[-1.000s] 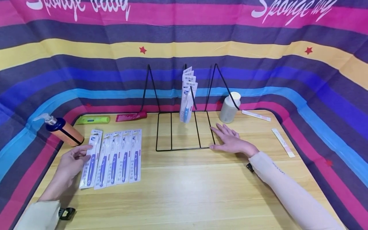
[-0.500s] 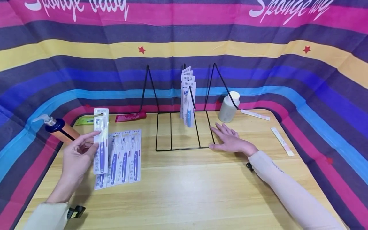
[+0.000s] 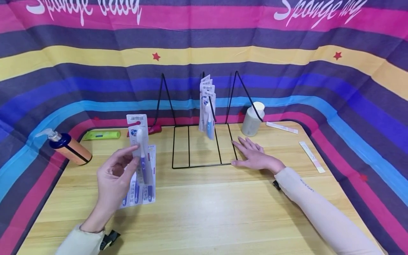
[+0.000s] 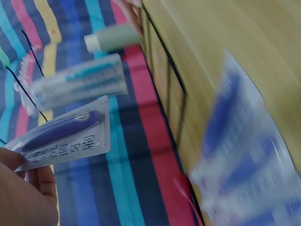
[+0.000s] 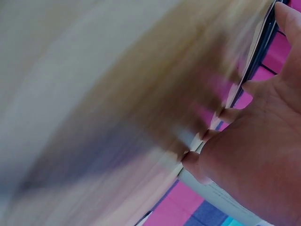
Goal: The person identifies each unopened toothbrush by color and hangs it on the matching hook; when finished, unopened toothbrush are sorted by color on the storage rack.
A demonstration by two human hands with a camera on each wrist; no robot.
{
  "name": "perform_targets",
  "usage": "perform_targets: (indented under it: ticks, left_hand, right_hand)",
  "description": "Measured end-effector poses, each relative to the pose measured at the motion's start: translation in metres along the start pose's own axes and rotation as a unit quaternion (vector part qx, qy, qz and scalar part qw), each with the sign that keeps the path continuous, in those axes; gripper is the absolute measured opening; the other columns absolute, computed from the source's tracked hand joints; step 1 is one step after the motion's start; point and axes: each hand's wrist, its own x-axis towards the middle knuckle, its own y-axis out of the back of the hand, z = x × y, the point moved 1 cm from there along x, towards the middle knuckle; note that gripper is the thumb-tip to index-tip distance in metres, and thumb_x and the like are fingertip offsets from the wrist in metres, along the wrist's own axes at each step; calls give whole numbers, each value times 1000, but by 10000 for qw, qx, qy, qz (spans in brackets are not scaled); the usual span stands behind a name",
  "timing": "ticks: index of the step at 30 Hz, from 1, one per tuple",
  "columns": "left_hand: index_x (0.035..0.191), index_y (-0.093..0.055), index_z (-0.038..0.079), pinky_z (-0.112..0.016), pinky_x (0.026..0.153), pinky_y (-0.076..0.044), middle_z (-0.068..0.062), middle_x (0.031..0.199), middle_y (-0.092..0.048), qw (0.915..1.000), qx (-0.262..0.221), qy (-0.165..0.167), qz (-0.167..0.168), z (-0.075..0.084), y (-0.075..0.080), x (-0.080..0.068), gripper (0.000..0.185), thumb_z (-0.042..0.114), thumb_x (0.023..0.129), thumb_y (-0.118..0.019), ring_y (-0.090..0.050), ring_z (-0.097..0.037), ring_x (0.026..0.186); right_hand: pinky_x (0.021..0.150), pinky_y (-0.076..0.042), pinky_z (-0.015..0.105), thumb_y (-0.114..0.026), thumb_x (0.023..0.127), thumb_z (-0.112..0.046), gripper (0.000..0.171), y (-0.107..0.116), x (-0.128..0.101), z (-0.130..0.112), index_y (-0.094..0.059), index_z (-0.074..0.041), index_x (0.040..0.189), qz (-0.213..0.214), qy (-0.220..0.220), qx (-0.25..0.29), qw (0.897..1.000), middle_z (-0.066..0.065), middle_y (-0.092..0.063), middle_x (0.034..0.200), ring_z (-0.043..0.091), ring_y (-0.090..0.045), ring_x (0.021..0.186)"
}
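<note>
Plastic toothbrush pack (image 3: 140,148) pinched upright in my left hand (image 3: 114,179), right hand (image 3: 255,157) flat on the worktop (image 3: 207,205); thin grip, could slip near the wire rack (image 3: 204,145)

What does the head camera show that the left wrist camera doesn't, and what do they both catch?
Only the head view shows the right hand resting flat on the table at the wire rack's corner, the pump bottle, the green tube and the two strips at the right. Only the left wrist view shows the held toothpaste-style pack's printed back close up, though blurred. Both show the left hand holding a toothbrush pack, the packs lying on the table, the packs hanging on the rack and the white bottle.
</note>
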Motion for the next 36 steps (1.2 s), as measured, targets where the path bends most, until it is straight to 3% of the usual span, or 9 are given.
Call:
perform_targets:
  ticks: [3, 7, 19, 23, 27, 36]
  left_hand:
    - [128, -67, -19, -23, 92, -57, -16, 122, -74, 9982, -471, -357, -139, 0, -16, -2, 38, -30, 92, -58, -68, -20, 102]
    - [127, -68, -18, -27, 97, -57, -16, 125, -74, 9961, -712, -455, -258, -3, -31, -4, 42, -33, 90, -57, -69, -22, 106]
    - [135, -66, -12, -25, 101, -54, -12, 132, -72, 9999, 152, -38, -69, -26, -40, 5, 36, -20, 100, -59, -66, -21, 110]
    - [139, -64, -10, -27, 102, -53, -16, 134, -68, 9991, 330, -217, -150, -39, -43, 16, 38, -16, 102, -60, -65, -24, 113]
    - [144, -61, -9, -30, 105, -50, -16, 141, -65, 9988, 215, -294, -314, -55, -45, 33, 42, -12, 102, -59, -61, -26, 117]
    - [156, -57, 4, -33, 111, -42, -7, 157, -57, 9981, 217, 482, -320, -85, -43, 72, 47, 11, 110, -50, -51, -25, 133]
  right_hand:
    - [124, 3, 76, -64, 105, -61, 97, -1, 0, 0, -17, -16, 177, -1, -13, -22, 10000, 19, 1, 182, 45, 10, 164]
    - [123, 1, 78, -65, 105, -61, 97, -1, 0, 0, -18, -14, 176, 65, 79, 62, 9999, 20, -1, 181, 47, 8, 164]
    - [120, 2, 81, -64, 101, -69, 100, -7, 4, 10, -21, -19, 176, 179, 235, 301, 9991, 19, -2, 182, 47, 8, 164]
    - [122, 2, 78, -62, 100, -73, 102, -8, 7, 13, -19, -21, 177, 152, 177, 203, 9995, 16, 0, 182, 45, 9, 164]
    - [124, 2, 76, -60, 100, -74, 102, -10, 9, 17, -17, -22, 177, 148, 82, 55, 9998, 14, 1, 182, 43, 10, 165]
    - [124, 1, 76, -65, 104, -62, 97, -2, 2, 3, -19, -17, 177, 115, 17, 32, 9999, 17, -1, 182, 45, 8, 165]
